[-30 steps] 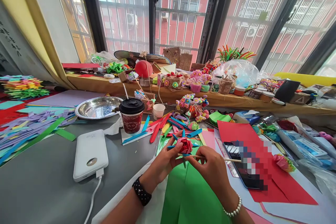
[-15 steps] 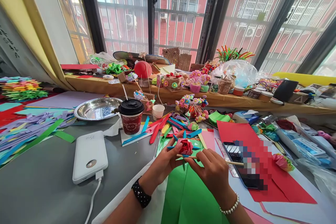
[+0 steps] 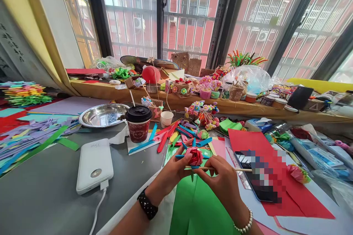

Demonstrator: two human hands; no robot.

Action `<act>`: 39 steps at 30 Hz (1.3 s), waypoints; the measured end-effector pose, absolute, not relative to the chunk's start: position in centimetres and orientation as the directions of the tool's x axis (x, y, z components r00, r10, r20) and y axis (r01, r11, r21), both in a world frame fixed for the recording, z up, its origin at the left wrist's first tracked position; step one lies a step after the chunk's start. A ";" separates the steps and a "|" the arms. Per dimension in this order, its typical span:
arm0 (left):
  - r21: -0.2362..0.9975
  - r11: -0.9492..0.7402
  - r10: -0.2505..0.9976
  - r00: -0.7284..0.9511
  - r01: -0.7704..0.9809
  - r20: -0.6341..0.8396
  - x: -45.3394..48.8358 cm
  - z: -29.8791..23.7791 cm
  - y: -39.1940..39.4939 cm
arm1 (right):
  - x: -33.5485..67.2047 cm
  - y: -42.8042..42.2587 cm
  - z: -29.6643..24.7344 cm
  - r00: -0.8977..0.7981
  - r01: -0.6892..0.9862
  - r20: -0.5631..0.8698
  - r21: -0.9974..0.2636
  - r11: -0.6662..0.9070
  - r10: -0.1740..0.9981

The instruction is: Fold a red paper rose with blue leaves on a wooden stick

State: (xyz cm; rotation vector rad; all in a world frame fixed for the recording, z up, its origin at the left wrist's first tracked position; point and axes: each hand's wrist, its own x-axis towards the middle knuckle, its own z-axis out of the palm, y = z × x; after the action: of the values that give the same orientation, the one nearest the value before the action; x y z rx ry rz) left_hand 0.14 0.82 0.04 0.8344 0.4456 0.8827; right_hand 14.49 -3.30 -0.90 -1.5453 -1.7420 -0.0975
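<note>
Between my hands is a red paper flower (image 3: pixel 194 156) with blue paper strips sticking out around it. My left hand (image 3: pixel 174 170) is closed on the flower's left side, thumb beside the red petals. My right hand (image 3: pixel 220 172) pinches a thin wooden stick (image 3: pixel 239 170), which runs level just below the flower. The stick's left end meets a blue strip under the petals. Whether the tip presses on that strip, I cannot tell. Green paper (image 3: pixel 204 205) lies beneath both hands.
To the left are a white power bank (image 3: pixel 95 165) with a cable, a lidded cup (image 3: pixel 138 126) and a metal plate (image 3: pixel 85 119). Loose paper strips (image 3: pixel 168 132) lie behind my hands. At right, a phone (image 3: pixel 256 180) rests on red paper (image 3: pixel 309 198) near a pink paper flower (image 3: pixel 298 173).
The red flower has turned slightly in my left hand. My right hand has shifted a little down the stick, and the whole view has moved slightly.
</note>
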 end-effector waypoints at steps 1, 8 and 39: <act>0.793 0.362 0.812 0.583 -0.490 -0.010 0.1 -0.1 0.9 | 14.5 -3.3 -0.9 0.056 0.865 0.570 -0.438 0.245 0.820; 0.806 0.352 0.787 0.616 -0.476 0.020 -0.3 -0.5 1.3 | 14.5 -3.2 -0.8 0.066 0.860 0.524 -0.462 0.218 0.849; 0.821 0.321 0.836 0.549 -0.472 -0.011 0.1 0.0 1.0 | 14.5 -3.3 -1.0 0.042 0.882 0.586 -0.402 0.246 0.809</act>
State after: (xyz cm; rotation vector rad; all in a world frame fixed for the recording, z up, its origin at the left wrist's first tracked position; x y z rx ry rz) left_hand 0.09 0.98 -0.04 0.8750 0.4848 0.9045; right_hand 14.46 -3.31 -0.95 -1.5615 -1.7616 -0.1217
